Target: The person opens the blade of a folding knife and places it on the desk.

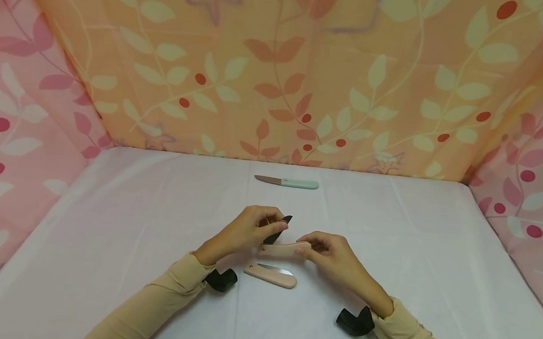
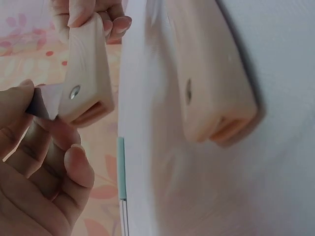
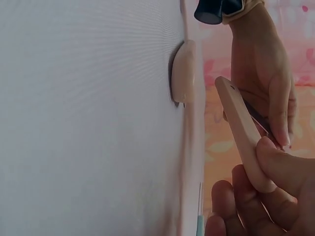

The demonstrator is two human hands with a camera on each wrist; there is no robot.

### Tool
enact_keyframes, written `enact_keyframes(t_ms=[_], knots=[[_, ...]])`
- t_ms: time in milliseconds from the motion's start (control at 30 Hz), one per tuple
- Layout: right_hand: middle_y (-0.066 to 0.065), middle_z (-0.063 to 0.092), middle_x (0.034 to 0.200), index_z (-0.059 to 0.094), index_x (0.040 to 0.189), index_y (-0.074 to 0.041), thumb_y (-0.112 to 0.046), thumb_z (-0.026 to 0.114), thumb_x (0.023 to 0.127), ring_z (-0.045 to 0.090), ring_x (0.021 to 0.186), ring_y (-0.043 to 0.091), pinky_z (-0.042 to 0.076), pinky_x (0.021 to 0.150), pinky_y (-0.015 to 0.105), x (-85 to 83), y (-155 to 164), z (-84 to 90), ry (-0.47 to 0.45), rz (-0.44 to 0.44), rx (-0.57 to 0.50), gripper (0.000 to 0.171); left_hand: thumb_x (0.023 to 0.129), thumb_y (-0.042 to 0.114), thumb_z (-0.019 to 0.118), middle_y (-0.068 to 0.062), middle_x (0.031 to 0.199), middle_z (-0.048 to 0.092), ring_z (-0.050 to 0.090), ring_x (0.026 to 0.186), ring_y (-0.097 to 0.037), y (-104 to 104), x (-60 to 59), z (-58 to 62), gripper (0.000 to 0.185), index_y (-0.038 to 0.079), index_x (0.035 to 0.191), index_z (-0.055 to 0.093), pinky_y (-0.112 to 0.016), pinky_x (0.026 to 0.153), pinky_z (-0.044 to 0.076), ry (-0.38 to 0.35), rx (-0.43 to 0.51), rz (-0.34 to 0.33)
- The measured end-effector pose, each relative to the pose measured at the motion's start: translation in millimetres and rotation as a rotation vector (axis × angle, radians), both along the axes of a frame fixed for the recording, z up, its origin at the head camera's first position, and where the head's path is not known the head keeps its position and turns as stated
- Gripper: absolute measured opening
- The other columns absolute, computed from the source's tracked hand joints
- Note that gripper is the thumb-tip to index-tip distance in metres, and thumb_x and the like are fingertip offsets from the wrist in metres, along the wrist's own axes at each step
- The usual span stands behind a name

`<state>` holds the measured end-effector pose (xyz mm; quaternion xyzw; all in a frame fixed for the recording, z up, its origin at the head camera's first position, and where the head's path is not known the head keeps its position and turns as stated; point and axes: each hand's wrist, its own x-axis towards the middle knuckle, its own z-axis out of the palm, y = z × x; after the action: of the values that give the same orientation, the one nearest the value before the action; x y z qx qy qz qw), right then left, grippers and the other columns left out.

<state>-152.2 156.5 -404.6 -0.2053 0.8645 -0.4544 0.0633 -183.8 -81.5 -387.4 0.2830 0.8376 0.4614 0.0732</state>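
A folding knife with a pale wooden handle is held just above the white table between both hands. My left hand pinches its dark blade, which angles up out of the handle's left end. My right hand grips the handle's other end. In the left wrist view the handle shows its rivet and the blade lies under my thumb. The right wrist view shows the handle edge-on in my fingers. A second wooden folding knife lies on the table right below.
A small knife with a mint-green handle lies near the table's far edge. The white cloth table is walled on three sides by leaf-patterned fabric. Black wrist mounts sit on both forearms.
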Motion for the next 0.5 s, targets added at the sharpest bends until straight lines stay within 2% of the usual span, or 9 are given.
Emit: enact_keyframes(t_ms=[300,500], knots=[[-0.001,0.075,0.100,0.075,0.103,-0.016,-0.028,0.072,0.091,0.071,0.089,0.011,0.054,0.079,0.024,-1.6,1.7,4.8,0.026,-0.054,0.037,0.017,0.096,0.020,0.066,-0.004,0.084,0.068,0.055,0.064,-0.011,-1.8,-0.3,0.4,0.019,0.002,0.098,0.071,-0.020,0.060,0.049,-0.020,0.036,0.009],[0.000,0.075,0.099,0.074,0.103,-0.016,-0.026,0.073,0.091,0.072,0.090,0.012,0.053,0.078,0.024,-4.5,6.6,4.2,0.020,-0.073,0.016,0.016,0.096,0.021,0.066,-0.007,0.081,0.069,0.064,0.063,-0.021,-3.4,-0.8,1.9,0.017,0.005,0.094,0.071,-0.024,0.061,0.054,-0.025,0.085,0.039]])
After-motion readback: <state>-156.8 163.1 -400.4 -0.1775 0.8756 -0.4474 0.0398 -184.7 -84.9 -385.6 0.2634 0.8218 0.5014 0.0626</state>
